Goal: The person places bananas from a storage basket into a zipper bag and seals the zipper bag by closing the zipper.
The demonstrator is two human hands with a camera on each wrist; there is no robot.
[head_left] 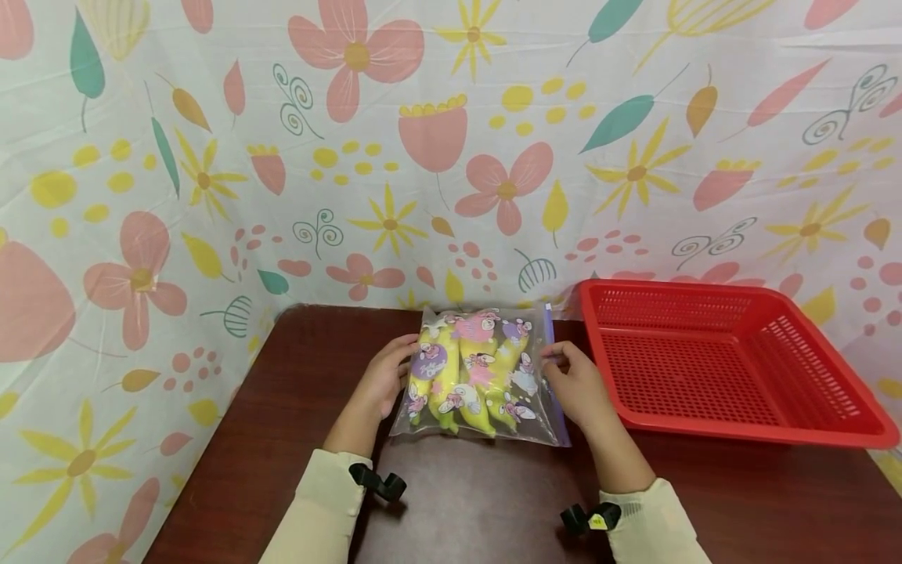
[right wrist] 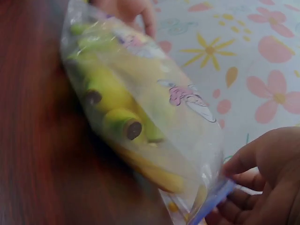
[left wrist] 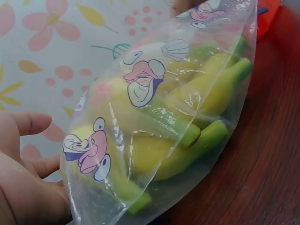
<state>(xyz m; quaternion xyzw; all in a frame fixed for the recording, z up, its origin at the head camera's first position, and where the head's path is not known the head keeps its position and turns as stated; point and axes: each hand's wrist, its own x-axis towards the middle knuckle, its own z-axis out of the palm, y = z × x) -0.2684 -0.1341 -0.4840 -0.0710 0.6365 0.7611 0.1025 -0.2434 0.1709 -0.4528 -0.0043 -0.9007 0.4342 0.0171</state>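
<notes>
A clear printed zip bag (head_left: 539, 407) with several yellow bananas (head_left: 438, 364) inside lies on the table in the head view. The bananas have green ends, which show through the plastic in the left wrist view. At the bag's left side is my left hand (head_left: 384, 376), its fingers extended and touching or very near the edge; contact is hard to make out. My right hand (head_left: 579, 385) pinches the opposite edge beside the purple zip strip (right wrist: 213, 202). In the right wrist view, thumb and fingers meet at that strip.
A red perforated plastic basket (head_left: 747, 435) stands on the table to the right, close to my right hand. The dark brown table (head_left: 296, 439) meets a flower-patterned cloth (head_left: 423, 196) at the back and left. Black wrist cameras (head_left: 377, 482) sit on both sleeves.
</notes>
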